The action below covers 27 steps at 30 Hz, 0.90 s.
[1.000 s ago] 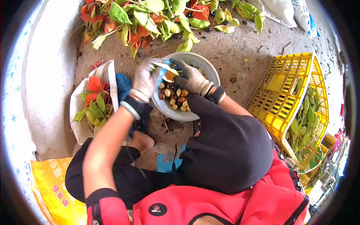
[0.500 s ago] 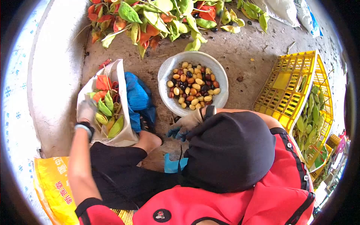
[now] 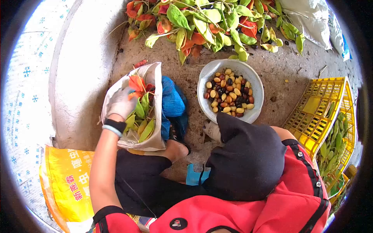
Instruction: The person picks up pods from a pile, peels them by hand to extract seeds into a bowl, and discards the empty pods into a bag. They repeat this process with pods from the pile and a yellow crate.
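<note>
My left hand (image 3: pixel 122 103), in a pale glove with bluish fingertips, reaches over the mouth of a white sack (image 3: pixel 158 112). Its fingers look stretched out, though slightly blurred, beside an orange-red pod (image 3: pixel 136 83). Green pods (image 3: pixel 145 130) fill the sack below the palm. My right hand (image 3: pixel 211 130), also gloved, is low by the near side of a pale bowl (image 3: pixel 203 83). My dark-clothed knee (image 3: pixel 248 159) covers most of it, so its fingers and anything in them are hidden. Brown, yellow and black seeds (image 3: pixel 231 93) lie inside the bowl.
A heap of green and orange pods (image 3: pixel 210 23) lies on the floor ahead. To the right, a yellow crate (image 3: pixel 311 105) holds green pods. A blue bag (image 3: pixel 172 97) touches the white sack. A yellow printed bag (image 3: pixel 68 178) lies at lower left; white bags (image 3: pixel 311 19) stand far right.
The view has swung, so everything sits further right. My left hand has gone from the sack's left edge to over its pods. My right hand's fingers, visible before, are now hidden.
</note>
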Available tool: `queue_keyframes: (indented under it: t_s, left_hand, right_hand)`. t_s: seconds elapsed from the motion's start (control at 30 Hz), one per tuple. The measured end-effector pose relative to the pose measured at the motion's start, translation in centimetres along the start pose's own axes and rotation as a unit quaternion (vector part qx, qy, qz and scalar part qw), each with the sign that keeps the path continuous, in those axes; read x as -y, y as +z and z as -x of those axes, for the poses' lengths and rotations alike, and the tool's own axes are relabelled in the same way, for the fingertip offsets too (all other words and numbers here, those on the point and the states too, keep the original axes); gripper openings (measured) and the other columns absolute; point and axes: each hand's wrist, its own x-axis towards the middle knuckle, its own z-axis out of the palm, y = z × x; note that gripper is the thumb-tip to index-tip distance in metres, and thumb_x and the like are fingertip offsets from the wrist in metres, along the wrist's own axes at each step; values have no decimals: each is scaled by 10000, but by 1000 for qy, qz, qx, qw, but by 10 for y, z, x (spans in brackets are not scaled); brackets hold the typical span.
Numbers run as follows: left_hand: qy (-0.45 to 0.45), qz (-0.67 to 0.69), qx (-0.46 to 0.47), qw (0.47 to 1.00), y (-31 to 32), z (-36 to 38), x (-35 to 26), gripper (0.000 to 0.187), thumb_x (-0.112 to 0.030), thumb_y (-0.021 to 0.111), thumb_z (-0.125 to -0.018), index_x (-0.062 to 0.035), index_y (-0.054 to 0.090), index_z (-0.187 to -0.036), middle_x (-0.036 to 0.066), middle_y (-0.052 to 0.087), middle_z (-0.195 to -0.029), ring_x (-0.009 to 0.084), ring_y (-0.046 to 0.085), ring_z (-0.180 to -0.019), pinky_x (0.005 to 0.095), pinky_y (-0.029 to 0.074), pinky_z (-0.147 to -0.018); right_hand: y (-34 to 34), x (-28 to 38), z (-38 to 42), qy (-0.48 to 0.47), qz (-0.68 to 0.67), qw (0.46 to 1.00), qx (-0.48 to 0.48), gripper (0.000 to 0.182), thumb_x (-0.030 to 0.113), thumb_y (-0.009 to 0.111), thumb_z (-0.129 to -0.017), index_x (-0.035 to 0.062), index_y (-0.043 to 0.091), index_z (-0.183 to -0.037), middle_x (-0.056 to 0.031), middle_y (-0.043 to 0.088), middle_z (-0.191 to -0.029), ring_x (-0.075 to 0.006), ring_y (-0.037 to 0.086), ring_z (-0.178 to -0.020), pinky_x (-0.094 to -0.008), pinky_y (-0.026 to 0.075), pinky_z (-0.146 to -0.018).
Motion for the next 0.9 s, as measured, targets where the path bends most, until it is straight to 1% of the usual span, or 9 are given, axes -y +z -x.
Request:
queue_keyframes:
  t_s: [0.1,0.17,0.2,0.3,0.4,0.5,0.63,0.83,0.9]
  left_hand:
    - [90,148,-42,984,18,2,-75,444,-343,680,-785,-113,627,-1160,217,605,-1133,382,609,-1011,436,492,-885]
    - [99,18,5,995,27,13,-121,497,-408,686,-771,-157,615,-1194,191,572,-1205,370,571,-1095,478,452,-956]
    - [126,63,-9,990,66,3,-113,467,-403,679,-771,-171,624,-1173,164,560,-1240,357,549,-1135,495,434,-971]
    - [137,155,-62,976,50,12,-101,363,-381,671,-780,-136,667,-1046,154,612,-1124,352,598,-1041,436,473,-915]
    - [129,164,-95,973,19,14,-29,225,-240,645,-831,-72,671,-979,172,648,-1010,333,620,-970,412,484,-871]
    - [-23,177,20,984,-54,30,59,245,-227,632,-845,-47,668,-1007,169,675,-961,286,646,-870,369,502,-793]
    - [-63,111,-65,990,-84,64,192,266,-245,634,-869,-48,662,-1046,74,679,-910,171,610,-762,322,501,-722]
    - [-321,442,44,836,-57,95,203,304,-304,624,-907,-101,631,-1133,-38,634,-919,84,522,-692,255,465,-639]
    - [-370,541,71,751,-110,93,190,362,-330,617,-905,-74,607,-1160,-30,620,-923,99,540,-707,262,480,-645]
  right_hand:
    - [0,1,4,-9,4,1000,2,495,219,646,-831,88,539,-1296,-228,451,-1361,-388,494,-1218,-417,425,-1001]
    - [-2,1,8,-12,-38,999,-3,484,223,649,-829,90,548,-1284,-224,458,-1356,-387,498,-1214,-416,427,-997]
    - [-4,1,10,-13,-68,998,-7,479,224,650,-828,91,553,-1278,-222,461,-1353,-387,499,-1212,-415,429,-995]
    - [-14,0,22,-24,-221,975,-19,463,229,654,-826,93,567,-1260,-217,471,-1345,-386,505,-1206,-414,433,-990]
    - [-18,6,28,-55,-374,925,-23,447,233,659,-823,95,581,-1241,-211,480,-1337,-384,510,-1200,-412,437,-985]
    - [-24,13,26,-71,-462,884,-26,432,238,663,-821,97,594,-1223,-205,490,-1329,-383,515,-1195,-410,441,-979]
    - [-25,7,27,-54,-499,864,-44,411,244,669,-818,100,613,-1199,-198,503,-1318,-382,522,-1187,-407,446,-972]
    - [-22,-46,48,34,-373,919,-120,397,283,671,-806,134,629,-1172,-182,531,-1280,-371,553,-1138,-412,461,-945]
    - [-29,-63,68,65,-339,924,-167,393,296,671,-802,146,634,-1163,-177,540,-1268,-367,563,-1122,-413,466,-936]
